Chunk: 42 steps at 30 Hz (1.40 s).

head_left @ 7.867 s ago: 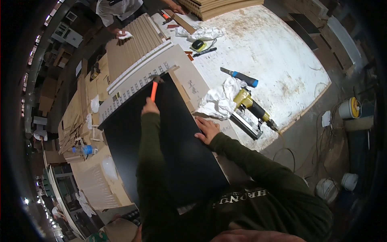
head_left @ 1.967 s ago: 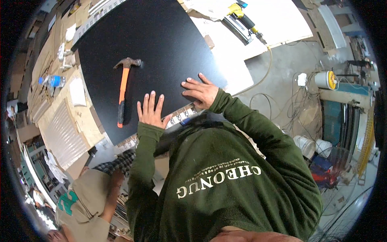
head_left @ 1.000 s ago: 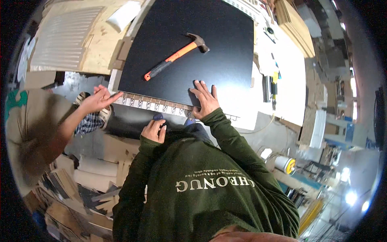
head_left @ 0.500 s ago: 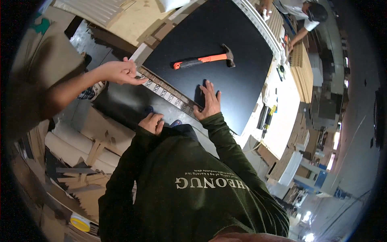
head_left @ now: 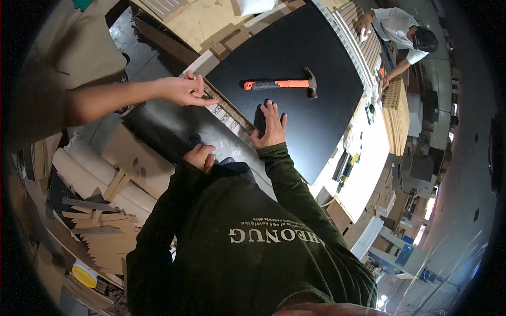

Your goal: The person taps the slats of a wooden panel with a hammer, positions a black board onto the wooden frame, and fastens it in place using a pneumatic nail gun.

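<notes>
My right hand [head_left: 271,126] lies with fingers spread on a large black panel [head_left: 316,126], near its left edge. Just beyond the fingertips a claw hammer [head_left: 282,85] with an orange and black handle rests on the panel, its head to the right. Low beside the panel, in front of my body, my left hand [head_left: 200,157] has its fingers curled; whatever may be inside is hidden. From the left comes another person's hand [head_left: 184,90], its finger pointing at the panel's patterned layered edge [head_left: 232,124].
A worker in a white shirt [head_left: 395,26] leans over slatted boards at the far right. A black and yellow tool [head_left: 345,168] lies on the white surface right of the panel. Cardboard scraps [head_left: 108,237] and white rolls [head_left: 81,168] are at the lower left.
The view has shifted, so the panel and hammer appear further right. My right hand has slid slightly along the panel, closer to the hammer's handle. The other person's finger still points at the edge.
</notes>
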{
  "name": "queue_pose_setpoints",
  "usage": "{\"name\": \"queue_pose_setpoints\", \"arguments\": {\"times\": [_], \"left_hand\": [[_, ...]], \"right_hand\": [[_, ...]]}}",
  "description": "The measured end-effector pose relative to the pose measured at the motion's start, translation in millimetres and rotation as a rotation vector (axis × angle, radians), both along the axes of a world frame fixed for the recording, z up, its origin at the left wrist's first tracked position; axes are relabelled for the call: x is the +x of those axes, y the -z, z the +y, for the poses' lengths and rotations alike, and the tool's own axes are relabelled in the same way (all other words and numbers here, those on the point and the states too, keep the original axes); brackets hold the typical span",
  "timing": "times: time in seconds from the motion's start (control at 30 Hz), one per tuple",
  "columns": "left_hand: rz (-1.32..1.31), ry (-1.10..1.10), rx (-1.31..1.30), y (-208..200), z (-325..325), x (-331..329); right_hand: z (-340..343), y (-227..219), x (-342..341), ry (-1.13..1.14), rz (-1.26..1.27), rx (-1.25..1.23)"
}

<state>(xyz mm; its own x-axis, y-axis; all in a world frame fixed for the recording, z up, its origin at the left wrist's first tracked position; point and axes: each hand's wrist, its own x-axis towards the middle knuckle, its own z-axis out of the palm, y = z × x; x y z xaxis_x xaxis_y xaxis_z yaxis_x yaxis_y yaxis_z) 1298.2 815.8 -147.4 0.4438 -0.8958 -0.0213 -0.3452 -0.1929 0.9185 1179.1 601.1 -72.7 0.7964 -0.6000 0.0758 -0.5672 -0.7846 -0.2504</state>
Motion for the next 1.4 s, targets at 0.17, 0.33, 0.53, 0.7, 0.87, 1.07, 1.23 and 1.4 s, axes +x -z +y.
{"name": "queue_pose_setpoints", "arguments": {"times": [0.17,0.33,0.53,0.7,0.87,1.07,1.23,1.4], "left_hand": [[-0.025,-0.046,-0.073,-10,2,1],[-0.025,0.052,0.022,4,6,4],[0.034,0.075,0.013,14,6,-1],[0.057,0.164,0.131,65,0,-16],[0.122,-0.012,-0.019,27,2,-18],[0.037,-0.013,0.033,0,-2,3],[0.003,-0.052,-0.136,-31,-11,12],[-0.325,0.049,-0.342,-111,-87,32]], "right_hand": [[3,-5,12,0.052,0.016,-0.001],[0,-1,16,0.003,0.037,0.005],[1,-7,35,0.023,0.069,-0.003],[-1,-2,37,-0.009,0.064,-0.039],[0,1,58,0.069,0.111,-0.03],[0,3,62,0.092,0.047,-0.073],[-1,1,48,0.074,-0.036,0.038],[-8,-6,-77,0.336,0.213,-0.065]]}}
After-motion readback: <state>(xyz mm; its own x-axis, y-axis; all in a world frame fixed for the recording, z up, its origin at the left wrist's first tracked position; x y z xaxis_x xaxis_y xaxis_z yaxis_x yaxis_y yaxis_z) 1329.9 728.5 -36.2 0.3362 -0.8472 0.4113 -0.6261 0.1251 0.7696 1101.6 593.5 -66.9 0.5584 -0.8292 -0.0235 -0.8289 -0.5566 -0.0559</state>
